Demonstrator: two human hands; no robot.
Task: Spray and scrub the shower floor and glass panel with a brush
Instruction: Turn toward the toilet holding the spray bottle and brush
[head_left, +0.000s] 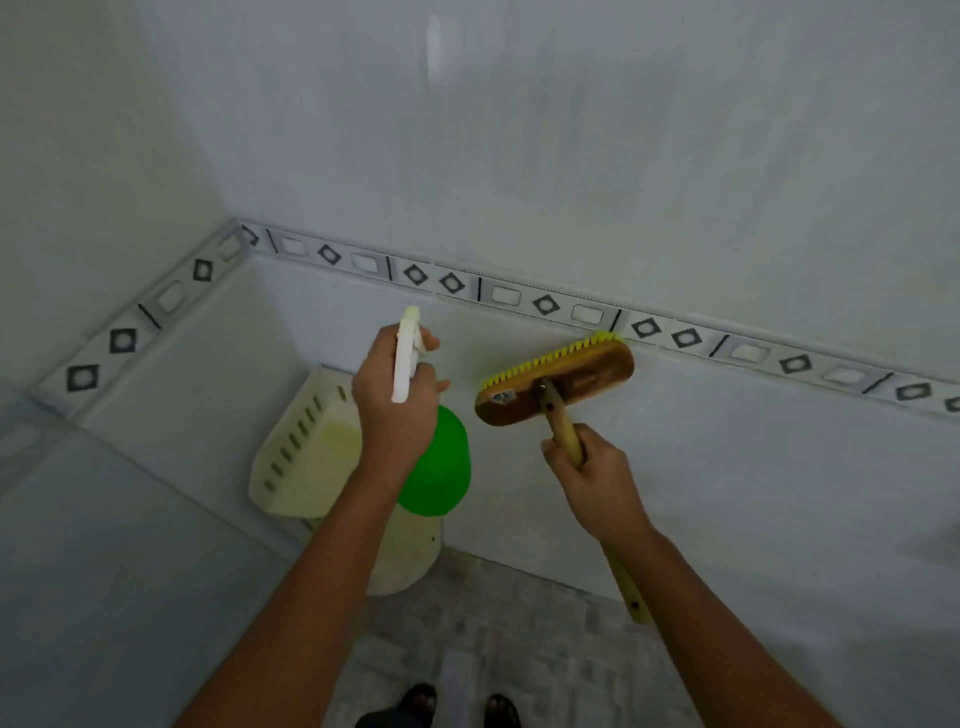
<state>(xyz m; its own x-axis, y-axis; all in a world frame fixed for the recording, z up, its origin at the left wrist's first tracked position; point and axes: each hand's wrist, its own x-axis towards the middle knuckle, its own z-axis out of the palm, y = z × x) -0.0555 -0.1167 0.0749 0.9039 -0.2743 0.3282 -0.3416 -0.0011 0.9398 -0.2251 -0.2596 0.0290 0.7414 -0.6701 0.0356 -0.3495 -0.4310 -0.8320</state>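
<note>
Nearest us, our feet (457, 706) stand on the grey mosaic shower floor (519, 623). Above them our left hand (397, 410) curls around the white trigger of a green spray bottle (439, 462), and our right hand (597, 480) grips the brush (556, 382) by its wooden handle. Its yellow bristles press the tiled wall (571, 156) just below the diamond-patterned border (545, 304); a cream basket (306, 457) sits in the corner.

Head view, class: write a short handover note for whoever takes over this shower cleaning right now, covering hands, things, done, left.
Left hand grips the green spray bottle, nozzle towards the tiled wall.
Right hand grips the scrub brush by its wooden handle, yellow bristles near the patterned border.
A cream basket hangs in the corner.
Done: cannot tell; no foam shows.
Left: spray and scrub the floor and glass panel.
</note>
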